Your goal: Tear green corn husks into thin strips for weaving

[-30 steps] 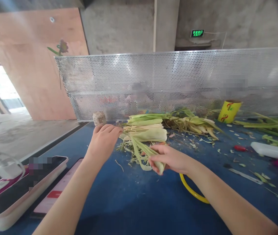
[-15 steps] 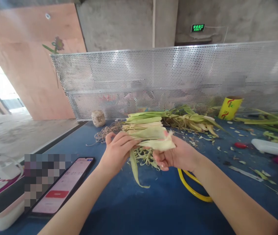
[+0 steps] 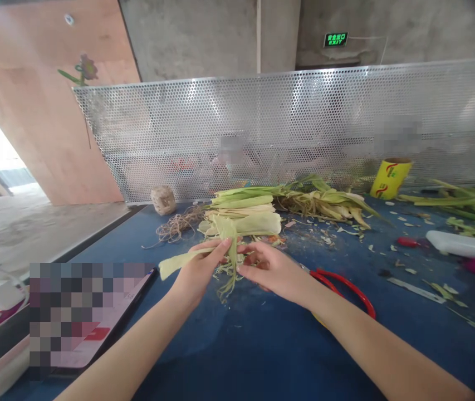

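Observation:
My left hand (image 3: 201, 270) pinches a pale green corn husk (image 3: 174, 264) between thumb and fingers. One flap of the husk sticks out to the left, and another part stands up above the thumb. My right hand (image 3: 273, 273) has its fingers curled at the husk's right side, close to the left fingertips; its far fingers are partly hidden. Just beyond both hands lies a stack of flattened husks (image 3: 258, 224). Thin shredded husk strips (image 3: 225, 287) lie beneath the hands. Scissors with a red handle (image 3: 358, 287) and a bit of yellow rest under my right forearm.
A phone (image 3: 107, 328) lies at left. Tangled twine (image 3: 179, 225) and a twine roll (image 3: 163, 200) are at back left. More husks (image 3: 329, 203), a yellow roll (image 3: 391, 179), a blade (image 3: 415, 289) and a white-handled tool (image 3: 463, 248) lie rightward. A perforated metal screen (image 3: 262, 128) borders the back.
The husk strip that stretched toward my right hand now bends leftward out of my left hand. My right hand has moved left, closer to the left one. The red scissor handle has come into view.

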`<state>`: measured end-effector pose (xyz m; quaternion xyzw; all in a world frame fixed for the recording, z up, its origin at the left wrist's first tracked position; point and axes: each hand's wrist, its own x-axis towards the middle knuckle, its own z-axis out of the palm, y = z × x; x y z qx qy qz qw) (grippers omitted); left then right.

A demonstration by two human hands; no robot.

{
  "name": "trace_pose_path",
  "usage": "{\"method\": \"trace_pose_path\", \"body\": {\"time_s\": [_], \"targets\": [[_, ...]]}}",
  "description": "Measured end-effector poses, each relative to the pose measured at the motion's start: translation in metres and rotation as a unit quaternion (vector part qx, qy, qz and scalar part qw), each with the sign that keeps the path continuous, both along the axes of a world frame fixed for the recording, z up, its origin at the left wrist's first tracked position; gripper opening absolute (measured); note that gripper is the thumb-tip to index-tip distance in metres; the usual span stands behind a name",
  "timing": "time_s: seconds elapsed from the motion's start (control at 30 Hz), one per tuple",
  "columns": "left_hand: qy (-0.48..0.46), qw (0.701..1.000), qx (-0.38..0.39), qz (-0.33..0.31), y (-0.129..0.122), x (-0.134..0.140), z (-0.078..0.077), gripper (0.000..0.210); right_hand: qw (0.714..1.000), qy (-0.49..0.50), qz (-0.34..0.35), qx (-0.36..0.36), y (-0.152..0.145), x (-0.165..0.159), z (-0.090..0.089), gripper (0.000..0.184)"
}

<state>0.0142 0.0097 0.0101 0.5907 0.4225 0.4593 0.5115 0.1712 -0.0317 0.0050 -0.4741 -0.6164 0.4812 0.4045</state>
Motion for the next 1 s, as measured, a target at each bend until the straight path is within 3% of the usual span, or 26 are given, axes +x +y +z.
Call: {"method": "trace_pose_path", "body": {"time_s": [0.17,0.33,0.77,1.0], "targets": [[-0.013,1.000,0.021,0.014,-0.002,0.004,-0.001,0.024,0.999,0.007,0.002,0.043,0.000,-0.009,-0.002,0.024],[-0.045,0.996,-0.004,-0.081,-0.009,0.003,0.005,0.023,0.998,-0.016,0.001,0.058,0.002,-0.011,-0.004,0.022],[-0.109,0.993,-0.022,-0.039,-0.007,0.003,-0.001,0.016,0.999,-0.018,-0.017,0.025,0.001,-0.010,-0.006,0.017],[-0.058,0.997,0.027,-0.053,-0.009,0.001,0.000,0.017,0.999,-0.033,-0.011,0.018,-0.002,-0.011,-0.004,0.016]]}}
